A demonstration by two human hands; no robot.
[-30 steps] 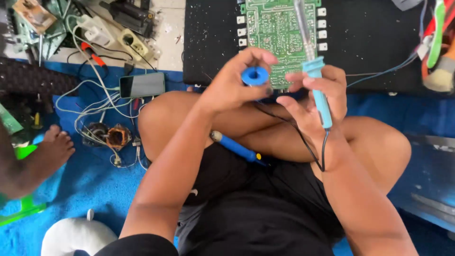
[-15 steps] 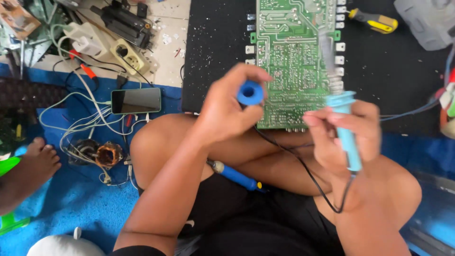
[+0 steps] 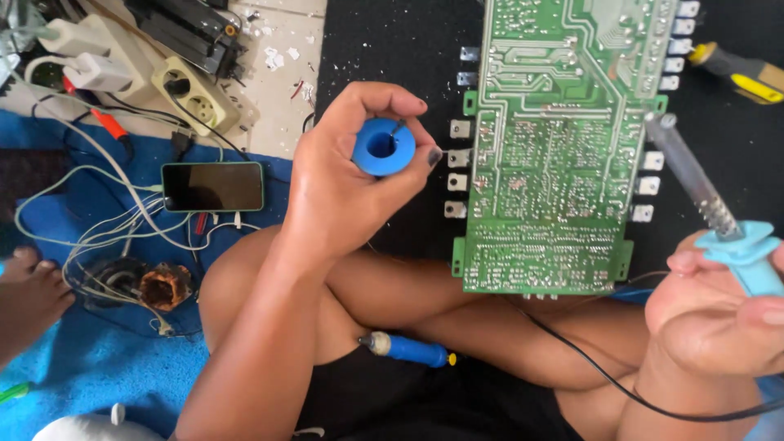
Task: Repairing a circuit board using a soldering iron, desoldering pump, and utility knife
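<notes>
My left hand point(image 3: 347, 192) grips a small blue spool point(image 3: 383, 147) of solder wire, held up just left of a green circuit board point(image 3: 563, 147). The board lies solder side up on a black mat point(image 3: 392, 49). My right hand point(image 3: 719, 314) holds a light-blue soldering iron point(image 3: 747, 253) at the lower right; its metal shaft point(image 3: 690, 171) points up and left beside the board's right edge. A black cord point(image 3: 604, 367) runs from the iron across my legs. A blue-handled tool point(image 3: 408, 349) rests on my lap.
A phone point(image 3: 212, 186) lies on the blue cloth point(image 3: 82, 359) at left, among white wires and a copper coil point(image 3: 163, 286). A power strip point(image 3: 196, 98) and plugs sit at top left. A yellow-handled screwdriver point(image 3: 739, 73) lies at top right. Another person's foot point(image 3: 28, 298) is at the left edge.
The view has moved closer and shifted down and right. My right hand with the iron has moved right, away from the board; my left hand keeps the spool raised.
</notes>
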